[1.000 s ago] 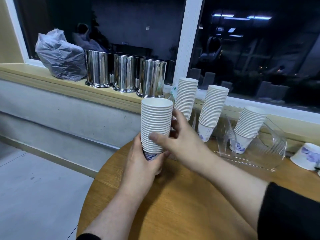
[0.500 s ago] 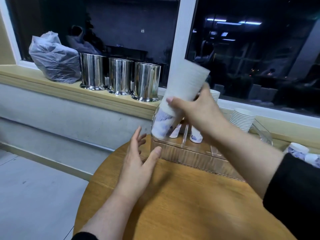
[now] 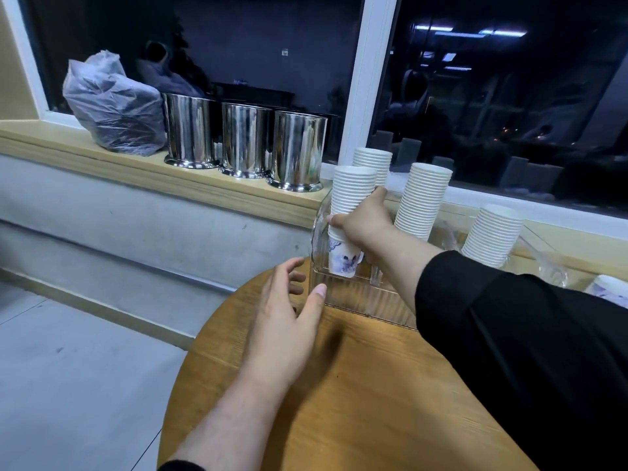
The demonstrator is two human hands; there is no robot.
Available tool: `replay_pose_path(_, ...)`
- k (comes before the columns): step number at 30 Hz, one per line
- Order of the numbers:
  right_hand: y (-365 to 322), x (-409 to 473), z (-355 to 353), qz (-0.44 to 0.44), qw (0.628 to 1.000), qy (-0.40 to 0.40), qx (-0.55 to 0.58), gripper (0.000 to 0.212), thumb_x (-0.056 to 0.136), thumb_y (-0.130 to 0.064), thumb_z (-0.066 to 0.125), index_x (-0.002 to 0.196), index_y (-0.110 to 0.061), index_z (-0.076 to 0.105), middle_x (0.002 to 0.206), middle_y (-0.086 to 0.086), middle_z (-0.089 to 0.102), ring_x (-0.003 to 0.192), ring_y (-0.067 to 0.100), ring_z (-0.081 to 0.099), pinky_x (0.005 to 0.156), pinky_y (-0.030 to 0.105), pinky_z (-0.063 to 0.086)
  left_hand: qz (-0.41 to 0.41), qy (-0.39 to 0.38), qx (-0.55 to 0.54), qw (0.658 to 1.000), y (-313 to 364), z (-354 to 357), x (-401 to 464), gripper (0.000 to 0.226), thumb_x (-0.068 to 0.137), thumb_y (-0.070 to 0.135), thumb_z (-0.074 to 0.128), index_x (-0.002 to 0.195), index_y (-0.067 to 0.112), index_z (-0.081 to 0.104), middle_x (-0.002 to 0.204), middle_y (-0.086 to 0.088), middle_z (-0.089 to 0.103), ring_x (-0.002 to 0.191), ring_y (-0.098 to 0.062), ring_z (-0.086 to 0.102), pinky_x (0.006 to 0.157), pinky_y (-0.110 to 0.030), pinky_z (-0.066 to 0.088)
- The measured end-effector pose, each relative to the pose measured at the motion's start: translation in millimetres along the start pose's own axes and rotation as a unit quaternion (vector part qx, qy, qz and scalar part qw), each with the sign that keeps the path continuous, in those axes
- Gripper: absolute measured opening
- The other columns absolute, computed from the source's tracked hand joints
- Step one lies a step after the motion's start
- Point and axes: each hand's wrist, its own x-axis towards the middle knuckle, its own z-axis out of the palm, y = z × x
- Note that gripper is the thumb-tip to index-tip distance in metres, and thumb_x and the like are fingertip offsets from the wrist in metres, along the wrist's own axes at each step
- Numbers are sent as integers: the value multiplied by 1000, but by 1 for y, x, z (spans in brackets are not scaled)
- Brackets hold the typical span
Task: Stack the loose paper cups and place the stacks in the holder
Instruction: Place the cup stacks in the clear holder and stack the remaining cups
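Four cup stacks (image 3: pixel 423 200) in holder (image 3: pixel 360 299), on table (image 3: pixel 356 402)

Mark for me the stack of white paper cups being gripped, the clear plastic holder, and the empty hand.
stack of white paper cups being gripped (image 3: pixel 353 192): head view, ribbed rims above the fingers.
clear plastic holder (image 3: pixel 360 300): head view, ridged front wall.
left hand (image 3: pixel 289 314): head view, back of hand.

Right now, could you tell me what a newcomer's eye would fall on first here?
The right hand grips a cup stack standing in the clear holder at the round table's far edge, the left hand open beside it. Three steel canisters shine on the sill behind.
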Motion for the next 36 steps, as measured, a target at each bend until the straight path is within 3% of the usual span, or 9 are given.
replay_pose_path(7,5,0,11,56,997,41,18,79,83,-21,79,138,-12,23,140,15,44,121,33,51,80,35,37,-4,-4,-3,1000,2,-1,0,38,91,29,66,123,40,48,112,17,58,103,-6,60,94,-40,51)
replay_pose_path(15,-2,-4,7,89,995,14,32,102,85,-27,76,153,-12,2,153,17,32,133,36,44,107,47,42,1,-1,6,1000,4,-3,-2,36,91,28,66,122,40,52,111,18,59,104,-7,60,92,-40,52)
replay_pose_path(18,-3,-18,-3,52,998,14,12,84,88,-30,72,151,-7,20,146,16,46,127,35,51,100,44,47,9,-2,18,1000,4,-1,-2,34,91,26,66,121,37,54,110,17,59,102,-8,60,90,-39,53)
replay_pose_path(21,0,-53,-28,-22,995,37,89,45,93,-29,65,131,-11,49,124,7,63,110,27,62,86,33,48,13,6,27,1000,9,-5,-6,30,93,21,66,118,32,56,107,12,61,96,-5,61,87,-36,54)
replay_pose_path(24,26,-108,-68,-93,981,57,163,34,97,-31,58,129,-19,54,115,-8,65,100,6,63,89,23,50,17,-1,52,999,18,0,-17,26,93,15,66,114,27,59,102,8,63,88,-1,61,84,-35,54)
replay_pose_path(26,64,-146,-99,-122,976,76,162,25,98,-30,57,122,-22,59,107,-15,66,92,-2,61,82,16,49,-11,-41,44,998,33,15,-39,28,93,16,66,118,26,58,105,5,64,89,2,61,86,-31,52)
replay_pose_path(29,133,-191,-145,-87,983,111,115,18,98,-29,58,114,-26,63,105,-14,68,94,0,63,87,25,52,-66,-137,5,988,65,52,-93,34,95,21,65,126,29,54,112,2,63,97,2,61,93,-31,49)
replay_pose_path(33,204,-246,-212,-10,992,116,51,22,97,-32,58,119,-28,60,115,-13,63,97,-4,62,92,24,50,-74,-212,-43,974,117,115,-171,34,95,18,64,125,29,54,113,5,65,100,3,62,81,-8,43)
replay_pose_path(36,236,-286,-257,26,995,92,20,26,98,-34,55,123,-26,58,119,-13,59,99,-3,62,91,17,47,-79,-259,-72,960,153,159,-222,33,98,15,61,129,25,54,114,6,65,102,6,60,76,-1,41)
